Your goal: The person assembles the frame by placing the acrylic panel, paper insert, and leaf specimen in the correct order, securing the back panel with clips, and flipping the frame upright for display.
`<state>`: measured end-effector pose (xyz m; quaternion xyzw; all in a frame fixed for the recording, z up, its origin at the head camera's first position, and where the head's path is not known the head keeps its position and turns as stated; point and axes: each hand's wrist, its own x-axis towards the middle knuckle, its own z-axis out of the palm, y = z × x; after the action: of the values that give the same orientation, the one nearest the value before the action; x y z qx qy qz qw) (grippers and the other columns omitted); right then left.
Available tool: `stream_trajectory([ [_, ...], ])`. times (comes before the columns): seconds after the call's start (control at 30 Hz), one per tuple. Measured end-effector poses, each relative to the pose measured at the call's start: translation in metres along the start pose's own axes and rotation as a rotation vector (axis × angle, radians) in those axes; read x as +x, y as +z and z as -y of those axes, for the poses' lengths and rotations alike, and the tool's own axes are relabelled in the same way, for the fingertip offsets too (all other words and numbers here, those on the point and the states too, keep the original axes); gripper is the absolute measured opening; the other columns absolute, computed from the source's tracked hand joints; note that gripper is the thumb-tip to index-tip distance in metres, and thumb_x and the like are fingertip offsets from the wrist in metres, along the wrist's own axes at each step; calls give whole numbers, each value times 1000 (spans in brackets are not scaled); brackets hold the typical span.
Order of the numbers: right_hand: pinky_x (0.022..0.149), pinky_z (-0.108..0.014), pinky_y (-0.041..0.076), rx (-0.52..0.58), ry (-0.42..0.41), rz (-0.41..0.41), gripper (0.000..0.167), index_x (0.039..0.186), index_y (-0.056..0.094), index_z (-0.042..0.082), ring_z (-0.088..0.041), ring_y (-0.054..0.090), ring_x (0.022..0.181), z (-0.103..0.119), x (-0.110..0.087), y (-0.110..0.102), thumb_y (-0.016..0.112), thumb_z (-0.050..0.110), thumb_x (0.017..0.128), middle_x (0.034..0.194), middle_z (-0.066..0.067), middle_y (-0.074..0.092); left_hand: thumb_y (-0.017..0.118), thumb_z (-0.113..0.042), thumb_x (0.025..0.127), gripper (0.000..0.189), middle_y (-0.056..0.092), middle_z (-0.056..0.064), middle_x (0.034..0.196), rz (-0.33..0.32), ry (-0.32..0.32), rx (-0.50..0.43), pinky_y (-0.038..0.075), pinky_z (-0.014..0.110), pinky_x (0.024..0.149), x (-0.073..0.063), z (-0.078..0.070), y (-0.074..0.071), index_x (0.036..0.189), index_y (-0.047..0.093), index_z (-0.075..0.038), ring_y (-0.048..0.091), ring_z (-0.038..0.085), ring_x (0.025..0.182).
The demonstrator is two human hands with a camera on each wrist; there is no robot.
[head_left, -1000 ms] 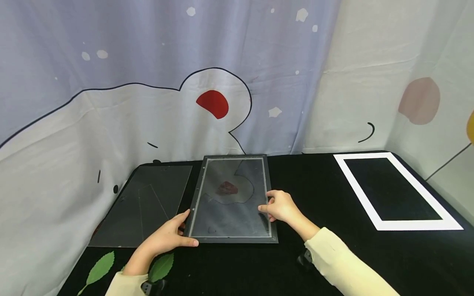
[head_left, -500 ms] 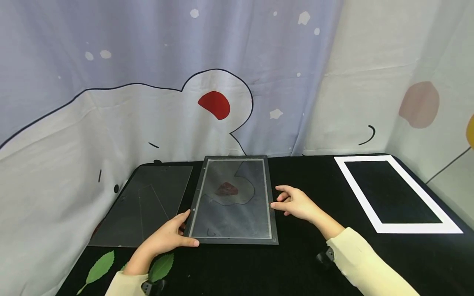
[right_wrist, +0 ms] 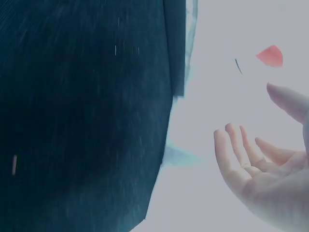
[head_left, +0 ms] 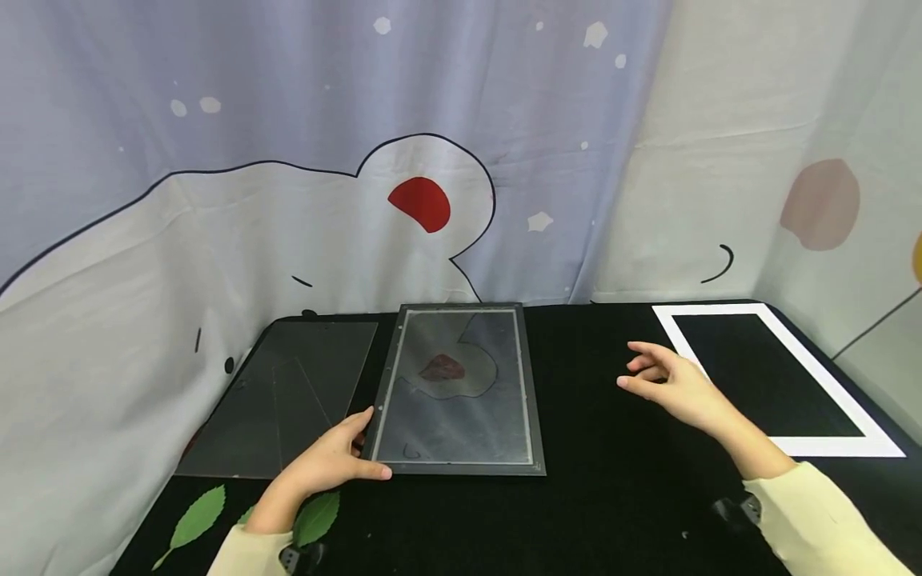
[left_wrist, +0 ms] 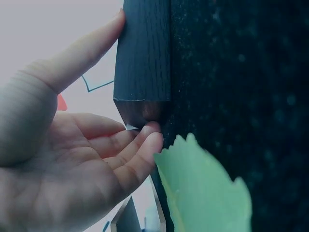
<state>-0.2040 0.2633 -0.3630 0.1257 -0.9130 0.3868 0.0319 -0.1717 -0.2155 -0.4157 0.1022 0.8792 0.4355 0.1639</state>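
1. Picture frame (head_left: pixel 456 390): black, glazed, lies flat near the middle of the black table (head_left: pixel 612 496), its far edge close to the cartoon backdrop (head_left: pixel 288 184). The glass mirrors the backdrop's red patch.
2. Left hand (head_left: pixel 326 466) grips the frame's near-left corner; the left wrist view shows the thumb along one side and curled fingers (left_wrist: pixel 140 145) under the corner, clamped on it.
3. Right hand (head_left: pixel 673 386) hovers right of the frame, well apart from it, fingers spread and loose, holding nothing; it sits just left of the white mat border (head_left: pixel 774 376).
4. Progress, as a judgement: frame looks placed and steadied, glass in; backing board (head_left: pixel 284 398) lies just left of it, not fitted, and the mat is untouched. Two green leaves (head_left: pixel 198 518) at the near left, beside the left forearm, not in the frame. Most of the assembly seems left.
5. Hard to tell: whether anything lies under the glass, since reflections cover it. Right wrist view is washed out and shows little beyond the open palm. Mat's right side is partly cut off by the table edge.
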Motion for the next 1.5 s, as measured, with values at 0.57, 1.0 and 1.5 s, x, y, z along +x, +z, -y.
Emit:
stream_trajectory([
  [0.57,69,-5,35,-47,49,-169,70,147,32,-2,24,48,88,-61,-39,-96,67,22,92,102,40,48,84,-21,75,106,46,24,125,13,27,-12,50,33,69,-1,-5,3,147,15,15,58,20,84],
  [1.0,74,0,28,-27,112,-422,71,151,31,10,24,43,89,-112,-62,-126,68,19,91,100,40,45,83,-18,76,106,42,27,129,52,59,-61,52,34,71,4,-3,1,147,12,15,60,22,87],
  [1.5,106,-31,38,-87,271,-486,81,153,21,6,17,39,96,-199,-68,-135,67,29,91,120,22,49,83,-19,76,106,37,30,137,44,45,-54,51,34,71,0,2,-1,148,13,14,59,23,92],
])
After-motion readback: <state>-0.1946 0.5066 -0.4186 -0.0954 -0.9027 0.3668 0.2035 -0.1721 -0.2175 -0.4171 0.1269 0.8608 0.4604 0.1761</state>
